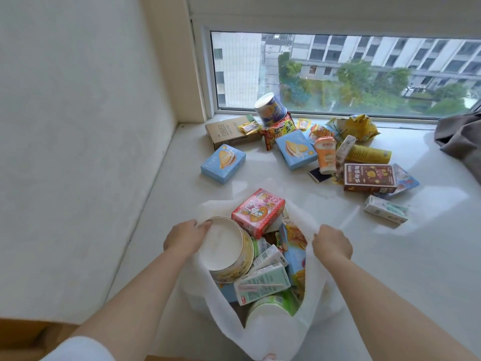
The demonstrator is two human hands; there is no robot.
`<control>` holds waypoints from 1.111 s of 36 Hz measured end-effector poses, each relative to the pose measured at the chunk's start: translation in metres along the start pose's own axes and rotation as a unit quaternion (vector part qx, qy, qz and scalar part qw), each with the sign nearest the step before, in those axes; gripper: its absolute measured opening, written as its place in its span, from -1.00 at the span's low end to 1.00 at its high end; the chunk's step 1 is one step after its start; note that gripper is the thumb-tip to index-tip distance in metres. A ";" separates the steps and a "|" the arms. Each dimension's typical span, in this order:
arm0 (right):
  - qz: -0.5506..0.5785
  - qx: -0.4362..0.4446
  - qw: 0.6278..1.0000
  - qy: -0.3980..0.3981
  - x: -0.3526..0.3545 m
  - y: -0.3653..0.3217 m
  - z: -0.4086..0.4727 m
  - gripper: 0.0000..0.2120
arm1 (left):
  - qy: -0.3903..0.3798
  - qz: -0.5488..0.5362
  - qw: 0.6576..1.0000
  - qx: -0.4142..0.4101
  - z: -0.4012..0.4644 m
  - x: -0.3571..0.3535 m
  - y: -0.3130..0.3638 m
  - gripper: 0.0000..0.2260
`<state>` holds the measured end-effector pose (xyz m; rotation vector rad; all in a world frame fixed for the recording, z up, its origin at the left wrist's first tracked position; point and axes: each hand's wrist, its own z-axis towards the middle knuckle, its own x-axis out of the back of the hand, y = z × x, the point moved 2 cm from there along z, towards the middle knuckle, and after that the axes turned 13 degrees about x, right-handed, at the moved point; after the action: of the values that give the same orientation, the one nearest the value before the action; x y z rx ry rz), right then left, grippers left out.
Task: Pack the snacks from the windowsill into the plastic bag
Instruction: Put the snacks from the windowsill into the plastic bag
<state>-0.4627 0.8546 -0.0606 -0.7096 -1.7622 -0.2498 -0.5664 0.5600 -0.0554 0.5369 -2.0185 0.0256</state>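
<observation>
Head view: left hand (pixel 186 234) and right hand (pixel 331 242) each pinching a side of the bag (pixel 316 308) rim, grip tight on the plastic, apparently to spread the mouth wide for more. Bag on the windowsill (pixel 299 256), already stuffed with a bowl (pixel 226 252), pink box (pixel 257 212) and cartons. Remaining snacks (pixel 322 149) heaped well apart, near the window (pixel 338 74).

You are standing in an upper-floor home, facing a wide windowsill (pixel 286 246) whose window (pixel 364 74) is overlooking apartment blocks and trees.
</observation>
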 end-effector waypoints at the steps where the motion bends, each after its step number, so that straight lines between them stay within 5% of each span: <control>1: 0.050 -0.008 0.999 0.011 0.002 0.002 0.000 -0.79 | 0.011 0.014 1.000 -0.014 0.000 0.001 0.002 -0.54; 9: 0.257 -0.003 0.958 0.126 0.047 0.015 0.003 -0.78 | 0.043 -0.068 0.991 -0.105 -0.003 0.018 0.005 -0.67; 13: 0.326 0.009 0.920 0.215 0.079 0.013 0.006 -0.77 | 0.088 -0.151 0.984 -0.044 0.006 0.044 0.004 -0.64; 16: 0.358 -0.064 0.892 0.268 0.098 0.029 0.005 -0.72 | 0.131 -0.238 0.962 0.025 0.013 0.059 -0.009 -0.64; 20: 0.325 -0.147 0.911 0.208 0.109 0.055 0.010 -0.69 | 0.150 -0.234 0.960 0.038 0.017 0.074 -0.021 -0.65; 26: 0.368 -0.082 0.878 0.296 0.138 0.026 0.007 -0.65 | 0.274 -0.295 0.914 -0.050 0.004 0.102 0.014 -0.65; 32: 0.300 -0.082 0.926 0.215 0.125 0.038 0.013 -0.67 | 0.192 -0.206 0.958 -0.051 0.015 0.099 0.020 -0.61; 40: 0.334 -0.067 0.869 0.358 0.136 0.029 0.005 -0.69 | 0.310 -0.398 0.861 -0.066 -0.003 0.103 0.037 -0.66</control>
<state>-0.4707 0.9254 0.0587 -1.1119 -0.7332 -0.1281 -0.6186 0.5575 0.0405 1.0811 -1.0561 -0.3926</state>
